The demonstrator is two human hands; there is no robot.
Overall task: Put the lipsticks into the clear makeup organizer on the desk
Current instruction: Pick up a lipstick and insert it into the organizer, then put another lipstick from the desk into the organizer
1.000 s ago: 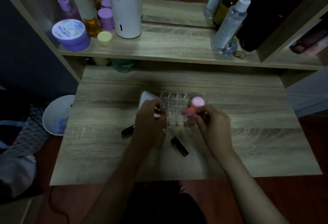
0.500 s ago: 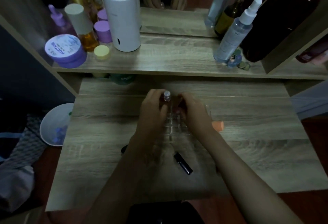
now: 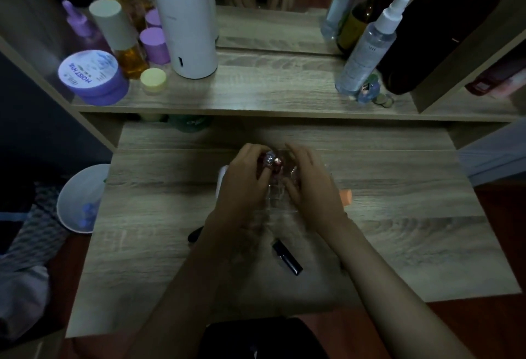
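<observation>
The clear makeup organizer [image 3: 278,202] stands mid-desk, mostly covered by both hands. My left hand [image 3: 242,179] pinches a lipstick with a silvery top [image 3: 269,158] at the organizer's far left corner. A dark red lipstick [image 3: 278,165] stands right beside it. My right hand [image 3: 311,187] is cupped over the organizer's right side, fingers over its back and thumb at its front. An orange lipstick [image 3: 346,197] lies on the desk just right of that hand. A black lipstick [image 3: 287,256] lies nearer me, and another black one [image 3: 195,235] shows from under my left forearm.
A white object [image 3: 221,180] lies against the organizer's left side. The raised shelf [image 3: 270,93] behind holds a white cylinder [image 3: 185,22], purple jars [image 3: 91,76] and spray bottles [image 3: 367,48]. A white bin [image 3: 79,199] sits off the desk's left edge.
My right hand has let go of the pinkish-orange lipstick, which now lies on the desk to its right. Both hands moved to the organizer's far side, and a red lipstick now shows beside the silvery-topped one.
</observation>
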